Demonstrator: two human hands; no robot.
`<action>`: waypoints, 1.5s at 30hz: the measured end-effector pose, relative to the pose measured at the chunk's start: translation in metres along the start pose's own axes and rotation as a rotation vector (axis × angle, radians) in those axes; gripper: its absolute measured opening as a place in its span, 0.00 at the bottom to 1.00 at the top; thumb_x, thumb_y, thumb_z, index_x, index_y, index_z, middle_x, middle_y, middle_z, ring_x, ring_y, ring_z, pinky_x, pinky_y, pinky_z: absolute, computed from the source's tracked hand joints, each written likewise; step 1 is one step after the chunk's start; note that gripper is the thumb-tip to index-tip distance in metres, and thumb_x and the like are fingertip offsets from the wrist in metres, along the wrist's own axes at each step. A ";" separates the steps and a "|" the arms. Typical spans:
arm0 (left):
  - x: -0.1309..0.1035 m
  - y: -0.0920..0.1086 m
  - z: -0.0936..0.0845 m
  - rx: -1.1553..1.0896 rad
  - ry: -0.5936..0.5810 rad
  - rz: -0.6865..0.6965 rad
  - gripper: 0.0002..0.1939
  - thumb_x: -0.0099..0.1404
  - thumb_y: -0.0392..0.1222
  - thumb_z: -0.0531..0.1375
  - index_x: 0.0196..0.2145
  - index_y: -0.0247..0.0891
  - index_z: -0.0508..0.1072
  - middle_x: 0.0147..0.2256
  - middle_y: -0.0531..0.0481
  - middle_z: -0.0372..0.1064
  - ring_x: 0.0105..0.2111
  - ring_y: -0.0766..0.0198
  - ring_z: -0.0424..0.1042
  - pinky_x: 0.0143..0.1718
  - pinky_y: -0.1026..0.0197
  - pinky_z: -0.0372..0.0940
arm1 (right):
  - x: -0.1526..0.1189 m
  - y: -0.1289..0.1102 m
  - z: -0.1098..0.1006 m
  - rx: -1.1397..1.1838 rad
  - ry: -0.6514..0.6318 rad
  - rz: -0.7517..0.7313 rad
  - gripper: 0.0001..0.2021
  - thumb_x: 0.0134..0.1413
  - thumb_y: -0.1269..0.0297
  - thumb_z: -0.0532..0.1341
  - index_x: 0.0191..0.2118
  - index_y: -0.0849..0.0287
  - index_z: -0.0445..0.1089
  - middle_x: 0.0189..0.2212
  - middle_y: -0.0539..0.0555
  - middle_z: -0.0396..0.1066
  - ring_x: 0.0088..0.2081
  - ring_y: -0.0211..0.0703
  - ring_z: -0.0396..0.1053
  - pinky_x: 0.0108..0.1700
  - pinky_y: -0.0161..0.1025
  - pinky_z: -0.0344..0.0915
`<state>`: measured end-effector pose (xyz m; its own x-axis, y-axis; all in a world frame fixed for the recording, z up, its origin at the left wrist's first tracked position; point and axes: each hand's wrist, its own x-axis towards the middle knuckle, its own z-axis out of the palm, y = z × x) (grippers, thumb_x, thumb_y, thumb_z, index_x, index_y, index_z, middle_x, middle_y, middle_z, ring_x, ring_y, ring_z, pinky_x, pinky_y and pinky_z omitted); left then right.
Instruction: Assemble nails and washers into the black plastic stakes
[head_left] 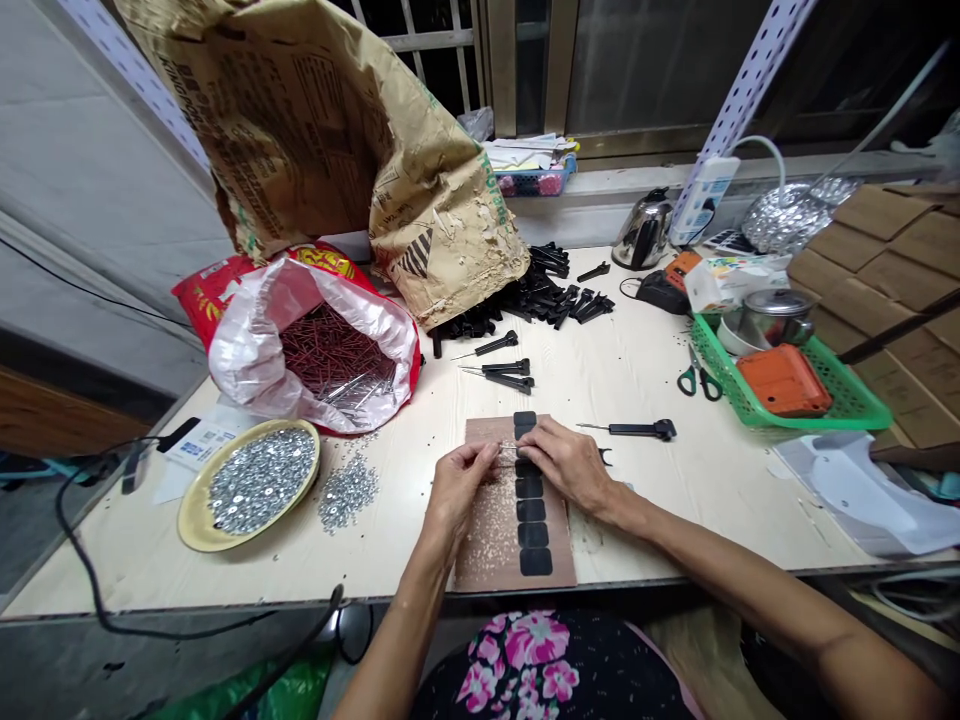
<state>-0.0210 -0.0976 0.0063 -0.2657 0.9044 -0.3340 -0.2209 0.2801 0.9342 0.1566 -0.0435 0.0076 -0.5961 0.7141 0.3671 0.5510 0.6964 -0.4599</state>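
Observation:
Above a brown board, my left hand has thumb and forefinger pinched together. Opposite it, my right hand is closed, its fingertips bent down over the column of black rounded squares on the board. Something thin and pale shows between the two sets of fingertips; it is too small to name. Pale crumbs litter the board below my left hand. Right of my right hand lies a black-handled tool with a thin metal shaft. Several similar tools lie beyond the board.
On the left, a yellow plate holds small metal washers, with a loose pile beside it. Behind are a red-and-white bag of reddish screws and a paper sack with black parts. Scissors and a green basket sit right.

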 end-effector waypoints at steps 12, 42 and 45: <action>0.009 -0.049 -0.015 1.052 0.022 0.641 0.21 0.67 0.42 0.49 0.55 0.33 0.65 0.60 0.39 0.57 0.63 0.51 0.48 0.61 0.44 0.50 | -0.025 0.045 0.004 -0.179 -0.191 -0.488 0.12 0.65 0.69 0.49 0.36 0.60 0.70 0.29 0.51 0.68 0.32 0.37 0.60 0.30 0.35 0.55; 0.012 -0.055 -0.011 1.156 0.060 0.732 0.21 0.68 0.41 0.47 0.56 0.31 0.64 0.60 0.38 0.55 0.63 0.52 0.47 0.60 0.43 0.53 | -0.031 0.048 -0.007 -0.074 -0.217 -0.374 0.16 0.66 0.71 0.46 0.32 0.62 0.69 0.26 0.50 0.65 0.29 0.34 0.57 0.27 0.30 0.56; 0.012 -0.055 -0.010 1.166 0.063 0.732 0.22 0.68 0.41 0.47 0.56 0.29 0.64 0.60 0.36 0.56 0.63 0.52 0.47 0.60 0.43 0.53 | -0.043 0.037 -0.004 -0.065 -0.257 -0.549 0.13 0.65 0.69 0.48 0.35 0.60 0.69 0.28 0.50 0.65 0.31 0.35 0.58 0.27 0.32 0.54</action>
<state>-0.0215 -0.1055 -0.0504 -0.0276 0.9538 0.2990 0.8850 -0.1158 0.4509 0.2054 -0.0485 -0.0218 -0.9208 0.2146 0.3258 0.1527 0.9668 -0.2050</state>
